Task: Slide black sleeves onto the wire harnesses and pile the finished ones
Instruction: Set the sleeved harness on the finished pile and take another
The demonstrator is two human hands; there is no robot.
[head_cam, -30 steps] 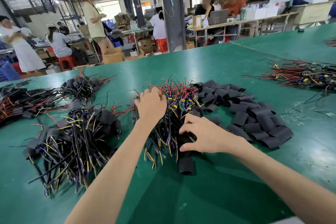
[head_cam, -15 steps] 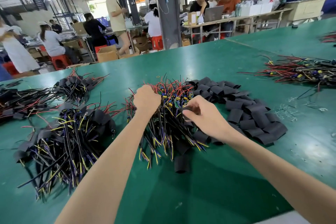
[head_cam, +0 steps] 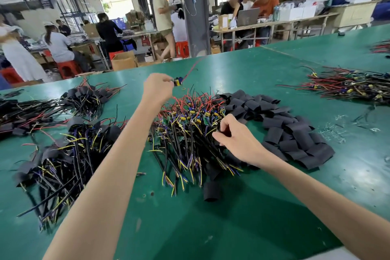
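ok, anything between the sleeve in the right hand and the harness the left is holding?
Nothing solid. The left hand holds the harness raised above the unsleeved pile; the right hand pinches the sleeve over that pile's right side. Only air between them.

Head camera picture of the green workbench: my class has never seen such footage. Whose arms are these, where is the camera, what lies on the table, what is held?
No machine here: a person works with bare hands. The camera sits on their head, looking forward and down, so both arms reach in from below. On the green table lie a middle pile of bare wire harnesses, a heap of black sleeves to its right, and sleeved harnesses piled on the left. The left hand holds one harness, lifted by its connector end, red wire trailing. The right hand pinches a black piece over the middle pile, probably a sleeve.
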